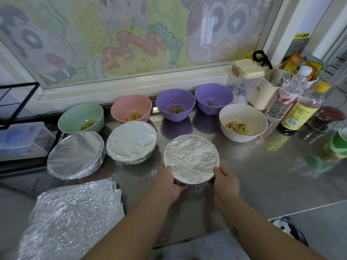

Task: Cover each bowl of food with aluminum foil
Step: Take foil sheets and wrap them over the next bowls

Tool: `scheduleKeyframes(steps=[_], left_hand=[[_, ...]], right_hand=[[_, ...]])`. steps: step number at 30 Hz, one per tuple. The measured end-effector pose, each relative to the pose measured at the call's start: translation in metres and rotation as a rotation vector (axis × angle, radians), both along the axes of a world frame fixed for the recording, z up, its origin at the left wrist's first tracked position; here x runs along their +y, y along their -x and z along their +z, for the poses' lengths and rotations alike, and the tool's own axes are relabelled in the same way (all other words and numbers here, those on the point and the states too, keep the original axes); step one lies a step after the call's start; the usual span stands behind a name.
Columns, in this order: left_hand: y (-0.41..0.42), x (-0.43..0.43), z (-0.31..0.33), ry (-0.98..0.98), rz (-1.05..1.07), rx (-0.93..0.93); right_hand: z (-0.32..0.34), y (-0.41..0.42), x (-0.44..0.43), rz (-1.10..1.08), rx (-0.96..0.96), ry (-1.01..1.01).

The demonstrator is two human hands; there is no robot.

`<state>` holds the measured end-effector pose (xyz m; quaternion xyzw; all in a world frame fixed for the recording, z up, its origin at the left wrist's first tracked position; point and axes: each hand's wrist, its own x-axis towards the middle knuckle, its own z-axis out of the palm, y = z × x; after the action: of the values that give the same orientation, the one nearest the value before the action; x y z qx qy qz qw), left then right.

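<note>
While the left hand grips it, crinkled foil caps the round bowl.

bare counter right, foil sheets left

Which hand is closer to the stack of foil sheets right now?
Left. The left hand grips the near-left rim of the foil-covered bowl, with the foil sheets off to its left; the right hand grips the bowl's near-right rim, farther away.
</note>
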<state>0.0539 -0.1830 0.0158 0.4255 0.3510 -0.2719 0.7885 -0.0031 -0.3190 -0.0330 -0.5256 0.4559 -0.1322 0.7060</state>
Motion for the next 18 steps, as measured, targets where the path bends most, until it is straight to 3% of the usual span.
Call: scheduleKeyframes(steps=[4,6,11,13,18], left_hand=[[0.0,0.0,0.003,-0.009,0.039,0.002],[0.0,0.001,0.005,-0.047,0.025,-0.005],[-0.001,0.004,0.002,-0.05,-0.017,-0.037],[-0.002,0.004,0.005,-0.022,0.016,-0.009],[-0.003,0.004,0.006,-0.034,0.017,0.02]], right_hand=[[0.015,-0.002,-0.01,0.113,-0.033,-0.099],[0.022,0.004,-0.026,0.289,-0.093,-0.019],[0.013,0.03,-0.068,0.905,0.031,1.037],[0.008,0.027,-0.067,1.033,0.041,1.262],[0.009,-0.001,-0.069,0.953,-0.227,1.62]])
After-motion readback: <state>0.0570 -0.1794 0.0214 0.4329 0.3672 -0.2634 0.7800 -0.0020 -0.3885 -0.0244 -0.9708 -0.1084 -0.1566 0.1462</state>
